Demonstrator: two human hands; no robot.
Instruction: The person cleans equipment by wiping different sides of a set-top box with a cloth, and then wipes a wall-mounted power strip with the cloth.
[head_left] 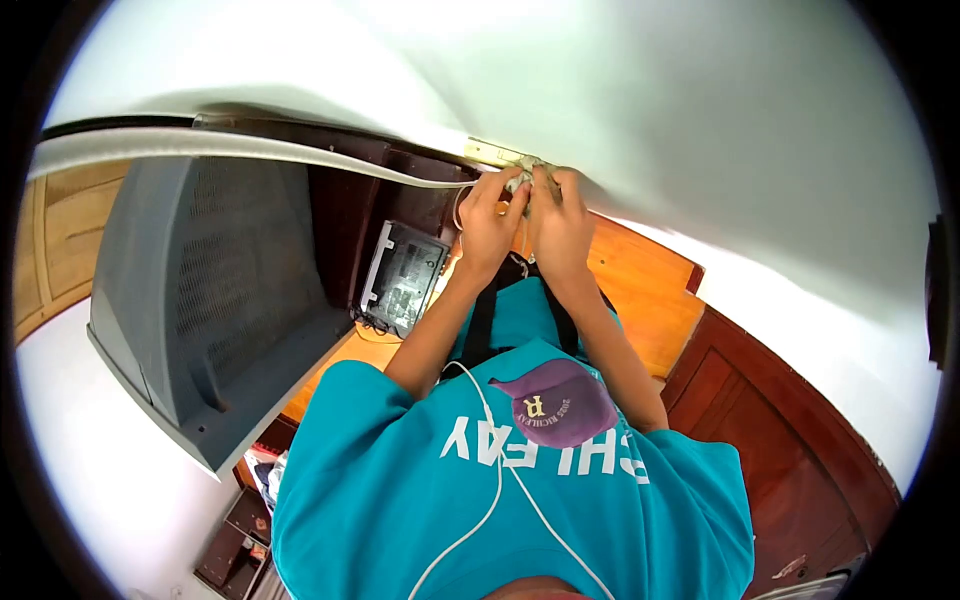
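At the far left, the grey casing of a bulky television stands with its vented back towards the person, which leaves the rear side within reach. A wide pale cable runs above it to the fingers, apparently coming from that side of the room. Right of the casing, a flat electronic box lies near the wall, perhaps to keep its leads short. The left hand is narrow, thumb and fingertips closed in on a small pale lump at the wall, just below a cream strip. The right hand meets it from the other side, fingers bent and close together, probably to steady the piece; its exact grip I cannot tell. Further right lies the orange wooden worktop.
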